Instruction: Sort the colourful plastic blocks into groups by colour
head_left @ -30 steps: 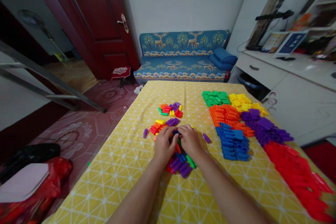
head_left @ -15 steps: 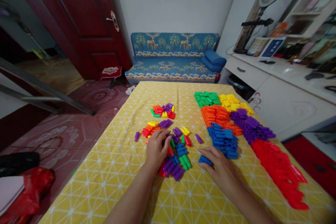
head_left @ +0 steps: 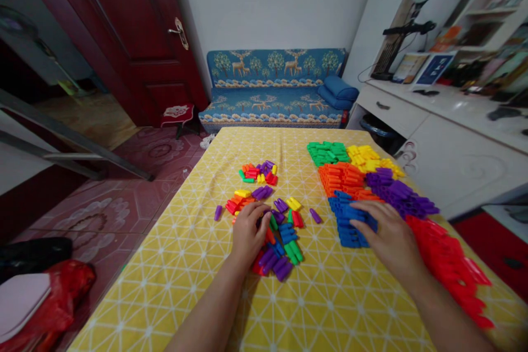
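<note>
My left hand [head_left: 249,234] rests on a mixed group of bullet-shaped plastic blocks, near purple blocks [head_left: 275,264], green blocks [head_left: 294,253] and blue blocks [head_left: 287,234]. Its fingers curl inward; whatever lies under them is hidden. Over at the right, my right hand [head_left: 388,231] is at the blue pile [head_left: 350,236], thumb and fingers closed round a blue plastic block [head_left: 357,214]. Its fingers partly cover the pile. A lone purple block [head_left: 315,215] lies between the two hands.
Sorted piles in green [head_left: 328,153], yellow [head_left: 367,159], orange [head_left: 340,177], purple [head_left: 396,192] and red [head_left: 445,264] line the table's right side. A smaller mixed group [head_left: 258,172] lies farther back on the yellow tablecloth [head_left: 165,286]. Beyond stands a blue sofa [head_left: 272,102].
My right hand has moved right, with the blue block, from the bare cloth to the blue pile. My left hand stays on the mixed blocks. The view has shifted slightly.
</note>
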Tool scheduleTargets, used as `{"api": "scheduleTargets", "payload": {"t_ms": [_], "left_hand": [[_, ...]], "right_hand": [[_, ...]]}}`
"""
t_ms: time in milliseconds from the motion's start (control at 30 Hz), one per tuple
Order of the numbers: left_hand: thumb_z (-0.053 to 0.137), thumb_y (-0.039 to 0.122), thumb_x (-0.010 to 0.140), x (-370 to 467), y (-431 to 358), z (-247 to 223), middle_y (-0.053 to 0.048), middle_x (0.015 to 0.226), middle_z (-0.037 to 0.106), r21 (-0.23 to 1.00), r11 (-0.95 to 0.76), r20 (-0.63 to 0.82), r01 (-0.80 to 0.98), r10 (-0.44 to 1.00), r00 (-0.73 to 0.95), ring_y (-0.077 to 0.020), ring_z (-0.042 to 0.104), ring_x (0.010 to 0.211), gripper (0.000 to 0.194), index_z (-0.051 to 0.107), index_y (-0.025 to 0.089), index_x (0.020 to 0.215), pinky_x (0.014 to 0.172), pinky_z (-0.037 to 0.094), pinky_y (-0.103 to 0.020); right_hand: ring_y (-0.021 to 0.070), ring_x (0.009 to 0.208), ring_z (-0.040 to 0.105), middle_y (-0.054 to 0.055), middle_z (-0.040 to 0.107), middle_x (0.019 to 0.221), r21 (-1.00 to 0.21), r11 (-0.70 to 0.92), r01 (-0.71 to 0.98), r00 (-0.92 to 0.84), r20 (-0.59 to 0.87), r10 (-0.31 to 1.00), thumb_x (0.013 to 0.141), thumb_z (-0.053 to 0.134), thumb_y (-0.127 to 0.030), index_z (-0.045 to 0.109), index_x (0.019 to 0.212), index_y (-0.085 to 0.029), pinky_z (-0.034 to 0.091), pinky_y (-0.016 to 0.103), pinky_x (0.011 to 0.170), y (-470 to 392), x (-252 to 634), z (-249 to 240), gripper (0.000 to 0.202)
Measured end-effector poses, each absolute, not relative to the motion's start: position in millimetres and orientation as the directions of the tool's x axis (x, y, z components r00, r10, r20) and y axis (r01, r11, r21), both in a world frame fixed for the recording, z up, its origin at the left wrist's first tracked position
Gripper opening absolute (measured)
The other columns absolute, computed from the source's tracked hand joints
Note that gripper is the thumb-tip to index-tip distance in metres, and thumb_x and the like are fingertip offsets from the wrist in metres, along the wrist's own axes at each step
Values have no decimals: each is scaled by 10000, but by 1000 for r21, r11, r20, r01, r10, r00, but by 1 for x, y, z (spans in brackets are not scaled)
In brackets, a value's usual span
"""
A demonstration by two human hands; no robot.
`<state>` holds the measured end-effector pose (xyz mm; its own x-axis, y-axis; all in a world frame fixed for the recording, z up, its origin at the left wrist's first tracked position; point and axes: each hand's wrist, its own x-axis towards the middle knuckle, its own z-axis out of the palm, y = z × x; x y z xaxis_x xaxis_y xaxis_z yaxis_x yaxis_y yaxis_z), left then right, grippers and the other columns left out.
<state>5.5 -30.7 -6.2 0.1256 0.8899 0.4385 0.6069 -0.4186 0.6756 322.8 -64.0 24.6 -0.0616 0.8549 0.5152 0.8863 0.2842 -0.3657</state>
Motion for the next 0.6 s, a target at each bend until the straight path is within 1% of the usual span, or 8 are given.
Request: {"api": "scheduleTargets", "payload": {"t_ms": [67, 167, 233, 333, 467, 600], "left_hand": [[510, 287, 943, 6, -31, -6, -78, 1086, 672, 673, -420, 441, 609, 889, 126, -222, 628, 1022, 215, 701, 212, 1005, 921, 517, -397], [512, 281, 941, 6, -31, -6, -77, 1071, 671, 674, -429, 450, 602, 884, 126, -216, 629, 1011, 212, 703, 211, 1001, 911, 520, -388], [513, 277, 939, 5, -31, -6, -77, 1071, 669, 675, -429, 453, 600, 883, 122, -215, 629, 1007, 211, 705, 213, 1000, 905, 522, -383], [514, 279, 938, 5, -31, -6, -75, 1075, 666, 676, -422, 446, 604, 887, 120, -213, 627, 1003, 213, 708, 218, 1002, 903, 521, -382], [515, 276, 938, 6, -31, -5, -74, 1073, 668, 674, -421, 444, 607, 888, 122, -211, 628, 1000, 213, 710, 217, 1001, 907, 517, -382], [522, 273, 935, 6, -31, -5, -77, 1060, 671, 678, -430, 452, 596, 883, 123, -212, 631, 987, 206, 709, 213, 997, 899, 519, -386]], "right_hand": [[259, 1035, 586, 62, 659, 1087, -336, 238, 911, -29, 524, 851, 843, 560, -371, 668, 1031, -230, 463, 435, 929, -41, 347, 29, 259], [268, 1014, 597, 63, 669, 1073, -324, 215, 921, -51, 448, 893, 809, 561, -351, 685, 999, -231, 476, 440, 904, -17, 371, 22, 257], [275, 1019, 604, 66, 672, 1079, -342, 213, 915, -62, 403, 913, 795, 568, -351, 693, 1002, -238, 483, 445, 898, -10, 380, 12, 267], [280, 1010, 621, 71, 679, 1081, -404, 208, 891, -44, 379, 924, 784, 570, -372, 703, 1018, -240, 494, 462, 895, -8, 387, 1, 300], [282, 1011, 630, 71, 696, 1046, -459, 237, 856, -31, 411, 911, 793, 569, -406, 719, 988, -229, 478, 499, 942, -14, 382, 4, 304], [248, 1053, 619, 54, 691, 1069, -509, 302, 806, -10, 498, 867, 847, 576, -403, 711, 978, -234, 446, 476, 1012, -28, 348, 28, 253]]}}
